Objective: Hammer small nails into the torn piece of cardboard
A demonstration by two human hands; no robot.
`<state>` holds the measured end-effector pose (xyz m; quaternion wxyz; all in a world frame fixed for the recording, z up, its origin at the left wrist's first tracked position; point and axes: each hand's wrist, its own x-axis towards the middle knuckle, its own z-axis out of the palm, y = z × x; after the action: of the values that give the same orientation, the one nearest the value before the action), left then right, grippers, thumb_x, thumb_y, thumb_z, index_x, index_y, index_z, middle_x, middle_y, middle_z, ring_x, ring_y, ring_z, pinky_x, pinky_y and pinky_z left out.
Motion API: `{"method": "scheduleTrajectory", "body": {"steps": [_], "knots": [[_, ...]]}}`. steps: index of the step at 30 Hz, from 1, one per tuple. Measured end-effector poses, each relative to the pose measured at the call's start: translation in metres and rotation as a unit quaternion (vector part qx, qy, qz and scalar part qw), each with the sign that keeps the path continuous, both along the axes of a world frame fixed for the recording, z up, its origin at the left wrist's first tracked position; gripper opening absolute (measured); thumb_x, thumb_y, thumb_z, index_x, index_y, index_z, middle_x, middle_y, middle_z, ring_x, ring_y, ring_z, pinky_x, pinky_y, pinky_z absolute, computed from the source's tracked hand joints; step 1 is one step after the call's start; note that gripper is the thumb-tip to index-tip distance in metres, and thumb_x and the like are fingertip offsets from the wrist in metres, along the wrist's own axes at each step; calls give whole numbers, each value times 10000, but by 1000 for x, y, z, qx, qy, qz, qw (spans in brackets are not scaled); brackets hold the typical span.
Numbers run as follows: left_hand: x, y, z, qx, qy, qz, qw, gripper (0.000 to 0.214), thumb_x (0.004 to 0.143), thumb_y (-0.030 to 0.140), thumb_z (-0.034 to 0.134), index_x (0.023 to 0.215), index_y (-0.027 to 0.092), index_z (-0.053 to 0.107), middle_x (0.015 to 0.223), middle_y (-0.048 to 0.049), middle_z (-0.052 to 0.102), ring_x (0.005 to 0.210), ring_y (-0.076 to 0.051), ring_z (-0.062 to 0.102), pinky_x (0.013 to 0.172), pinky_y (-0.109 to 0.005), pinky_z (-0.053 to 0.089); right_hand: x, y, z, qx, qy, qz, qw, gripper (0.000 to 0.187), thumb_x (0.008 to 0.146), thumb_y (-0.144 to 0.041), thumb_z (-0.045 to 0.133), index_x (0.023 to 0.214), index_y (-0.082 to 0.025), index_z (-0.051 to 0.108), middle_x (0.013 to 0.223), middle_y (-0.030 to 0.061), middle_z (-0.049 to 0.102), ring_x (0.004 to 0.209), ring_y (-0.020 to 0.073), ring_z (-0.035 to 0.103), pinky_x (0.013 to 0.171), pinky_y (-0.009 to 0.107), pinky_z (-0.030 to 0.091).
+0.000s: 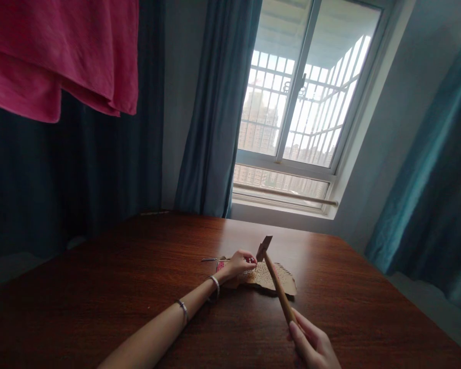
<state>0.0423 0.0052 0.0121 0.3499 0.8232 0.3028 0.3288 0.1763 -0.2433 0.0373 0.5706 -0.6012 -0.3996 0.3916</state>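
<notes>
Glossy table (80,302) — hammer (278,285) near speckled tan sheet (259,277)

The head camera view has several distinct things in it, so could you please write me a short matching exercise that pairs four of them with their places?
Things
1. Hammer with a long wooden handle
2. Bright pink cloth
3. Tan, ragged-edged, dark-speckled sheet
4. Silver-coloured bangles

Places
A. Around the left arm
B. Lying on the reddish-brown wooden table
C. Gripped in the right hand
D. Hanging at the upper left of the view

Right pairs: 1-C, 2-D, 3-B, 4-A
</notes>
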Motion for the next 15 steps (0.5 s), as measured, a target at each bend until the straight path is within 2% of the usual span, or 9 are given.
{"method": "scheduleTrajectory", "body": {"steps": [4,15], "knots": [[0,-1,0,-4,6,8,1000,253,649,310,604,761,103,696,677,-41,649,639,-134,536,561,-197,367,2,0,-1,-3,6,8,1000,727,582,-646,590,1072,-108,568,566,-35,449,357,27,320,343,170,208],[1,0,0,-2,8,7,1000,245,647,295,599,756,99,697,676,-47,653,638,-136,539,559,-198,368,3,0,-1,-5,35,3,999,707,577,-616,619,1067,-108,570,576,-24,475,341,19,307,322,161,166]]}}
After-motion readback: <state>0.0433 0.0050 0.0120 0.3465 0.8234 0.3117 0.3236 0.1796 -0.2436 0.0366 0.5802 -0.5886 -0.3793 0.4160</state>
